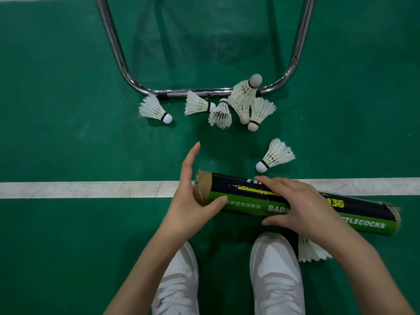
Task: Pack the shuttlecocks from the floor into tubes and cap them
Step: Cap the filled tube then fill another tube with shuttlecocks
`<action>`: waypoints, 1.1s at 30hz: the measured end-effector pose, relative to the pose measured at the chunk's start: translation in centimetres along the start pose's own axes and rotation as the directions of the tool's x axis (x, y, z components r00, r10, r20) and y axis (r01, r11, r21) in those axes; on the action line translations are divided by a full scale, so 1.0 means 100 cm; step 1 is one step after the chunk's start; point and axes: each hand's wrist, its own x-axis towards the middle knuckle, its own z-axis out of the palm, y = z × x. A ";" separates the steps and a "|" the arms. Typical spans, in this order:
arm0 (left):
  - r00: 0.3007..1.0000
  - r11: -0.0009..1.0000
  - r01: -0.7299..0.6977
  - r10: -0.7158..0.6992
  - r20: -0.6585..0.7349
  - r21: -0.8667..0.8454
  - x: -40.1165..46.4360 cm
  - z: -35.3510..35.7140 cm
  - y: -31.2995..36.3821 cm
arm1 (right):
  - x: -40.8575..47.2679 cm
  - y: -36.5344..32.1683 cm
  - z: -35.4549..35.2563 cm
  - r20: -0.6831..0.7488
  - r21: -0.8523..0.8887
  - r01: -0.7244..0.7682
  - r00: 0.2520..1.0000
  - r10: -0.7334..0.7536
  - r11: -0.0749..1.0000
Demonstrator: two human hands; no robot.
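Note:
A black and green shuttlecock tube (247, 201) lies almost level above the white court line, its open cardboard end at the left. My right hand (295, 205) grips the tube round its middle. My left hand (193, 192) is at the open end, palm against the rim, thumb on the tube's side, fingers straight and pointing up. Several white feather shuttlecocks (241, 103) lie in a cluster by the metal bar. One shuttlecock (155, 109) lies alone to the left, another (276, 155) just above the tube. A further shuttlecock (311, 250) shows partly under my right forearm.
A bent chrome tube frame (204, 92) stands on the green floor beyond the shuttlecocks. A white court line (91, 189) crosses the view. My two white shoes (275, 269) are at the bottom, below the tube.

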 end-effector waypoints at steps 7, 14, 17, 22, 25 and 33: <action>0.992 0.998 0.041 -0.047 0.118 0.053 0.006 0.000 0.003 | -0.002 0.001 -0.004 -0.007 -0.006 0.006 1.000 -0.006 1.000; 0.989 0.997 0.014 -0.025 0.143 0.073 0.011 0.004 0.007 | -0.003 0.007 -0.005 -0.040 0.034 -0.012 0.999 0.013 0.999; 0.992 1.000 -0.003 -0.001 0.129 0.030 0.016 0.004 -0.001 | -0.005 0.014 -0.005 -0.045 0.049 -0.035 0.998 0.038 0.998; 0.997 1.000 0.013 -0.012 0.074 -0.011 0.026 0.002 -0.007 | -0.019 0.038 -0.009 -0.056 0.077 -0.139 0.988 0.144 0.987; 0.995 0.999 -0.012 0.008 0.101 0.037 0.031 0.008 -0.007 | -0.032 0.053 -0.014 -0.082 0.114 -0.202 0.974 0.211 0.973; 0.924 0.857 -0.286 0.127 0.361 0.430 0.073 0.053 -0.001 | -0.060 0.084 -0.014 -0.108 0.139 -0.306 0.941 0.321 0.942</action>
